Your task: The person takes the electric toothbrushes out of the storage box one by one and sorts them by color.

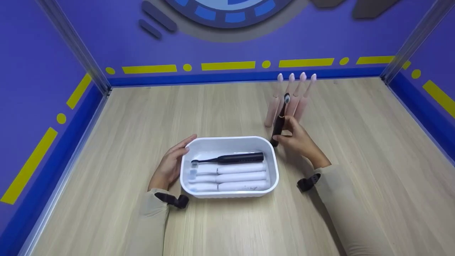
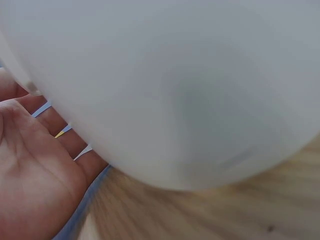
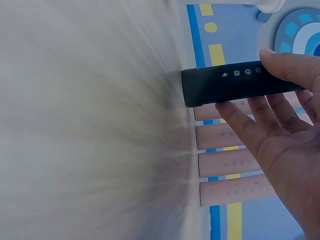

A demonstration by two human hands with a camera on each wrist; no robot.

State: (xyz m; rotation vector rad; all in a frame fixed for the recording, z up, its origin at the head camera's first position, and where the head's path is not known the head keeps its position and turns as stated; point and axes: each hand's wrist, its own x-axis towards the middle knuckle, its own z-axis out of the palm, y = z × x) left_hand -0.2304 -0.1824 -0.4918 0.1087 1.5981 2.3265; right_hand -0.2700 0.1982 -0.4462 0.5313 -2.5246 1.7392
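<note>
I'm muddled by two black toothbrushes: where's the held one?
In the head view, the held black toothbrush is right of centre, in the right hand, by the far right corner of the white container and in front of the pink toothbrushes.

Spreads out as a pale wood-grain tabletop [image 1: 213,227], streaked with fine beige lines. Rises just behind the tabletop as a violet-blue back wall [image 1: 106,39], edged low down with a darker blue band [image 1: 185,79] and marked above with alternating yellow bars [image 1: 228,65] and yellow dots [image 1: 187,67]. Carries, high behind the tabletop's middle, a round blue emblem [image 1: 229,22]. Closes in at the tabletop's sides with a left wall [image 1: 21,71] and a right wall [image 1: 435,57], both similarly patterned. Stands framed at the tabletop's far corners by gray metal posts [image 1: 73,46]. Looks softly, evenly lit.
</note>
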